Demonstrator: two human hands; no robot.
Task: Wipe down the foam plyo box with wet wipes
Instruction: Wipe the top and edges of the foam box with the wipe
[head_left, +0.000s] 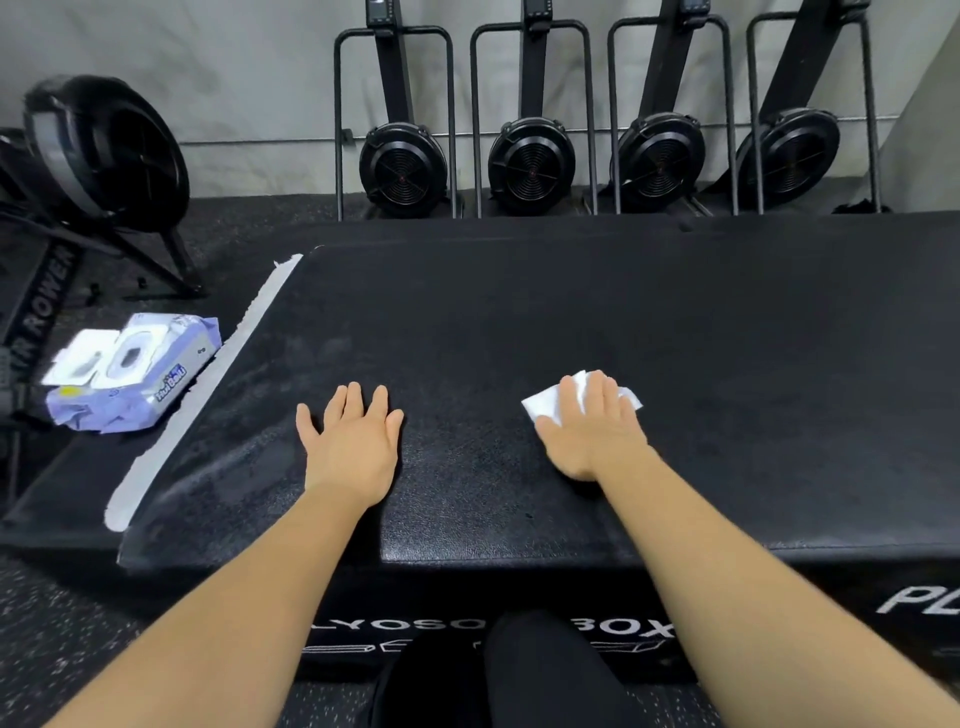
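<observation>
While the right hand (587, 426) presses the wipe (540, 402) flat-fingered on the box (519, 312) top near its front edge, the left hand (353, 441) rests open to brace — best to sweep in long overlapping strokes, keeping the wipe spread.

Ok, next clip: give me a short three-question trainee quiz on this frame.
1. True or false: the left hand lies flat on the foam plyo box, holding nothing.
2. What presses the white wet wipe onto the box? A) left hand B) right hand C) both hands
3. Fill in: the lid of the wet wipes pack is ____.
Key: 1 true; 2 B; 3 open.
</observation>
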